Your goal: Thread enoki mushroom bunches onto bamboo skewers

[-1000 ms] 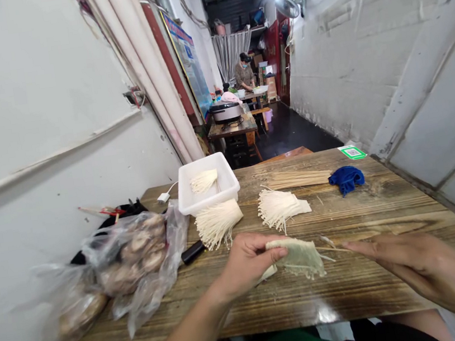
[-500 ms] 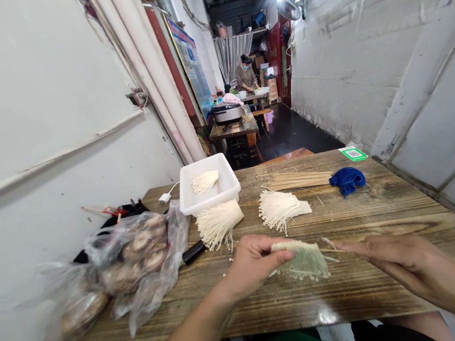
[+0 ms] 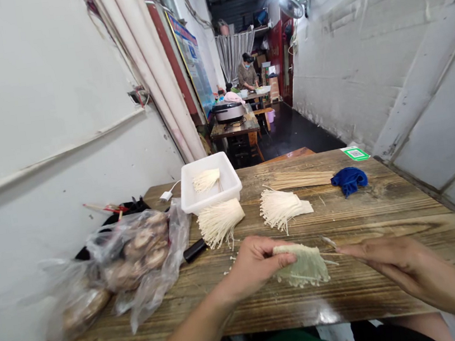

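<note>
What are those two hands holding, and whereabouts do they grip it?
The left hand pinches a pale wrapped bundle of enoki mushrooms at its left end. The right hand holds a thin bamboo skewer by its rear end, tip at the bundle.

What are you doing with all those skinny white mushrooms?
A person sits at a wooden table. Their left hand pinches a flat wrapped bundle of enoki mushrooms, and the right hand pokes a thin skewer at its edge. Two loose enoki bunches lie further back, one more sits in a white tub, with spare skewers, a blue cloth and bagged mushrooms nearby.
</note>
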{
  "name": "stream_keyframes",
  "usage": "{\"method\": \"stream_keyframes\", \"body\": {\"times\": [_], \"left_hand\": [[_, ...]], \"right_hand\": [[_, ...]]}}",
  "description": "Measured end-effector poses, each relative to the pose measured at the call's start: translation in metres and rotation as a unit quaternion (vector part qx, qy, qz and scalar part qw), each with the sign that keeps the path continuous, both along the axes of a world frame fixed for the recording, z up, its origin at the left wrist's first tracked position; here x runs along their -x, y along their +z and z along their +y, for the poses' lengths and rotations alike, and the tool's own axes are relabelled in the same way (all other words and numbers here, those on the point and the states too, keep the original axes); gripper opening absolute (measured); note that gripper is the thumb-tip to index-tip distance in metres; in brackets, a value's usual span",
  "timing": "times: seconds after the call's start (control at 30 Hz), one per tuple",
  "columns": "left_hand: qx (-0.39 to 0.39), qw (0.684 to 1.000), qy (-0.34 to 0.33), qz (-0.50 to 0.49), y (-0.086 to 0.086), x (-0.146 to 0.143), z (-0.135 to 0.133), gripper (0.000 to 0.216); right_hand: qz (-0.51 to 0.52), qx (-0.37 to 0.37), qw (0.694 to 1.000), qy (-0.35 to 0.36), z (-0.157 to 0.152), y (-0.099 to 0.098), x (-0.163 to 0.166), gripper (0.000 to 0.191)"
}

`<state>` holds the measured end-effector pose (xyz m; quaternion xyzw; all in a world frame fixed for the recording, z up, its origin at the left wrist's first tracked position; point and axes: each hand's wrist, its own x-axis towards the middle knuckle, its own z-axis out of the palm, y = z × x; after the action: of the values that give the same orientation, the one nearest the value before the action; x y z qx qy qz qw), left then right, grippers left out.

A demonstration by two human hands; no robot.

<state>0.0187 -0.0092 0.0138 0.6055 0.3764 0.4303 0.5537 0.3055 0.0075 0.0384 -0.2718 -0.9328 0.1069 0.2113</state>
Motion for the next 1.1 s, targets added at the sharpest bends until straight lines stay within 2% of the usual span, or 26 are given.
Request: {"method": "stream_keyframes", "body": {"times": [0.23,0.37,0.5,0.57,0.7,0.9,1.0,1.1], "left_hand": [[0.039,0.998,-0.027,-0.034,0.000,-0.003,0.001,0.025],[0.023,0.997,0.046,-0.054,-0.001,-0.004,0.000,0.036],[-0.049,0.993,0.102,0.012,0.004,0.000,-0.006,0.030],[-0.072,0.990,0.113,0.036,0.007,0.002,-0.009,0.025],[-0.085,0.990,0.111,0.018,0.009,0.002,-0.012,0.020],[-0.044,0.994,0.091,-0.033,0.008,-0.002,-0.010,0.016],[-0.031,0.991,0.121,-0.049,0.010,-0.004,-0.010,0.019],[-0.075,0.985,0.157,-0.016,0.014,-0.005,-0.013,0.020]], "right_hand": [[0.013,0.004,1.000,0.002,-0.005,-0.003,0.005,0.046],[0.024,0.000,1.000,-0.006,-0.005,-0.003,0.003,0.044],[0.033,0.010,0.999,-0.020,-0.008,-0.001,0.002,0.043],[0.039,0.011,0.999,-0.024,-0.009,0.001,0.002,0.042],[0.029,0.027,0.999,-0.029,-0.010,0.003,0.002,0.040],[0.015,0.037,0.999,-0.027,-0.010,0.002,0.000,0.041],[0.022,0.031,0.999,-0.031,-0.012,0.003,-0.002,0.041],[0.018,0.037,0.998,-0.043,-0.014,0.002,-0.003,0.040]]}}
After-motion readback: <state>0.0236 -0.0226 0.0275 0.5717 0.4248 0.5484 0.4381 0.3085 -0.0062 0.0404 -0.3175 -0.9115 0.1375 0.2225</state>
